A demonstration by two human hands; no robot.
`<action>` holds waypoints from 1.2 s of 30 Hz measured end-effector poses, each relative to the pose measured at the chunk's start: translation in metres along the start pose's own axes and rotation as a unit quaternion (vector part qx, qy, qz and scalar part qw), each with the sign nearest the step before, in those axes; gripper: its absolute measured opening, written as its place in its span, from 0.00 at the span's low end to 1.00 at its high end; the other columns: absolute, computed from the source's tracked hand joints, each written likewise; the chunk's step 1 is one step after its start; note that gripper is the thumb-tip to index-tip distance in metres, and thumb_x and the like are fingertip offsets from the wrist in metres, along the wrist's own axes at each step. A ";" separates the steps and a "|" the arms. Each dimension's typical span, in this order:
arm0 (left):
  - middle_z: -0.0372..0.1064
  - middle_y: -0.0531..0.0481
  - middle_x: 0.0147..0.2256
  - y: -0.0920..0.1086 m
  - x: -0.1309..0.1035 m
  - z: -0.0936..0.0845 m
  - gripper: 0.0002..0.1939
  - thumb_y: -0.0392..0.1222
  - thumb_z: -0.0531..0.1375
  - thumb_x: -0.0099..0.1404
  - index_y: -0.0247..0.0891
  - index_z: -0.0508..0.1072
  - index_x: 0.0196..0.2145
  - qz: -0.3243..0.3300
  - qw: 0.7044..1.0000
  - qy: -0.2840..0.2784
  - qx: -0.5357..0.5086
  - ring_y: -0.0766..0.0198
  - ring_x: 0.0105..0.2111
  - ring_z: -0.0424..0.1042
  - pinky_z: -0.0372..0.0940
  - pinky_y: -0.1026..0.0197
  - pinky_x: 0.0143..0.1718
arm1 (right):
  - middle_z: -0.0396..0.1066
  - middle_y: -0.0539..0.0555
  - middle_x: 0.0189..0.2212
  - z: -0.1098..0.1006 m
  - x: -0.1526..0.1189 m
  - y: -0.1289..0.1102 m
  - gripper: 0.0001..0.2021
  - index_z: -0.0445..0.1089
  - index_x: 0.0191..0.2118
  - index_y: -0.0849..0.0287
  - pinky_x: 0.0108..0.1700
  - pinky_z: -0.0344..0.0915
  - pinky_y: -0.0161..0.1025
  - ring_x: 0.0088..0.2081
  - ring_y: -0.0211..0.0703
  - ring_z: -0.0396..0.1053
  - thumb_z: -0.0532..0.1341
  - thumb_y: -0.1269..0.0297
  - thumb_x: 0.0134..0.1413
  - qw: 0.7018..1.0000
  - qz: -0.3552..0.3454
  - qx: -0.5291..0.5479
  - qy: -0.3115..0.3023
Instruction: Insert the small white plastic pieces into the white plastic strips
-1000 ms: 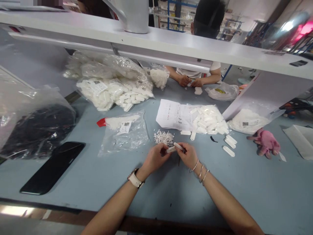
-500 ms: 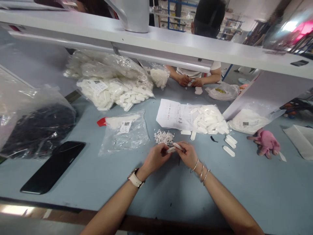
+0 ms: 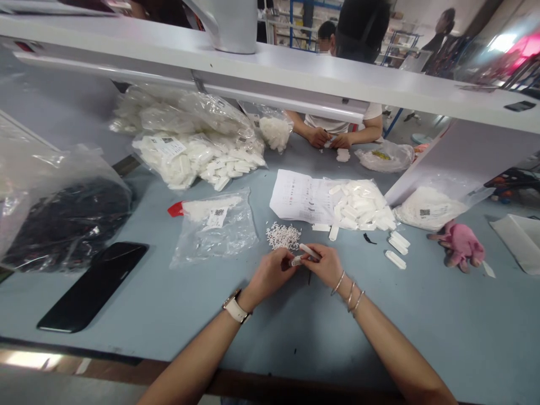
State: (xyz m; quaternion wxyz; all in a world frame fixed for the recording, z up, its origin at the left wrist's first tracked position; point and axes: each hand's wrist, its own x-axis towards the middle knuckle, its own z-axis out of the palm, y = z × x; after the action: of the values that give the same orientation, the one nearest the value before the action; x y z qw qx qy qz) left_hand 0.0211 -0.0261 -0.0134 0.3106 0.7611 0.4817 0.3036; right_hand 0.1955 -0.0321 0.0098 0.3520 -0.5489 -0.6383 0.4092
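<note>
My left hand [image 3: 275,272] is closed on a small white plastic part [image 3: 296,261]. Pinched in my right hand [image 3: 328,265] is a longer white plastic piece [image 3: 310,251], its tip close to the part in my left. Just beyond my fingers lies a pile of tiny white pieces [image 3: 283,236]. A printed sheet [image 3: 295,197] and a clear bag of white plastic pieces [image 3: 365,207] are farther back. Several white pieces [image 3: 395,259] rest on the table to the right.
Black phone [image 3: 93,287] and a bag of dark parts [image 3: 67,225] at left. Flat clear bag [image 3: 215,230] left of the pile. Large filled bags [image 3: 189,135] behind. Pink plush toy [image 3: 463,246] at right. Across the table, a person's hands [image 3: 329,138] work under the shelf [image 3: 295,64].
Both hands have shifted very slightly, and the part in my left hand is tilted a little differently. In the background, more of other people has come into view.
</note>
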 end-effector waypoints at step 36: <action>0.68 0.49 0.29 0.009 -0.004 0.001 0.04 0.37 0.57 0.60 0.39 0.66 0.27 0.100 0.993 -0.058 0.028 0.62 0.29 0.69 0.62 0.62 0.31 | 0.76 0.49 0.32 -0.015 0.004 0.009 0.19 0.72 0.41 0.59 0.35 0.66 0.35 0.33 0.42 0.72 0.67 0.66 0.36 0.983 0.068 0.068 -0.154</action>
State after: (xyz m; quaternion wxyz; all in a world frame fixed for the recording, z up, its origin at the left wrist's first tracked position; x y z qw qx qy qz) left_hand 0.0252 -0.0335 -0.0077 0.2850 0.8303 0.3921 0.2750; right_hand 0.2123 -0.0258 0.0083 0.2572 -0.4959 -0.6170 0.5544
